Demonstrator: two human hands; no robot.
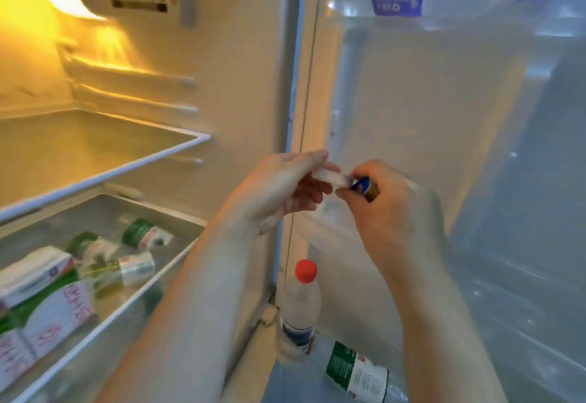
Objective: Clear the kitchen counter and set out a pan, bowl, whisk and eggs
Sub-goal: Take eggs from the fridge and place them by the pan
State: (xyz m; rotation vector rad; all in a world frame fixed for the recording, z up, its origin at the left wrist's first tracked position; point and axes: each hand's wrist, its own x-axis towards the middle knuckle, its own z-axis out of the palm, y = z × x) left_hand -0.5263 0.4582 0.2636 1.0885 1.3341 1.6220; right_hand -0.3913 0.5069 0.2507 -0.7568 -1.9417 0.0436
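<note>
Fingers (312,157) pinch a slim translucent blue-tipped tube (331,178).

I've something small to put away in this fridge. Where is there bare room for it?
The glass shelf behind its white front rim is bare. The tray beneath is crowded with green bottles and cartons. The door's bottom rack holds a red-capped bottle and a lying green-label bottle; past them it is too blurred to tell.

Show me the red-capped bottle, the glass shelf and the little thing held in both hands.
red-capped bottle (300,304), head view, on its pale body below the cap.
glass shelf (95,145), head view, on its bare glass surface.
small white item (329,177), head view, on its white part.
</note>
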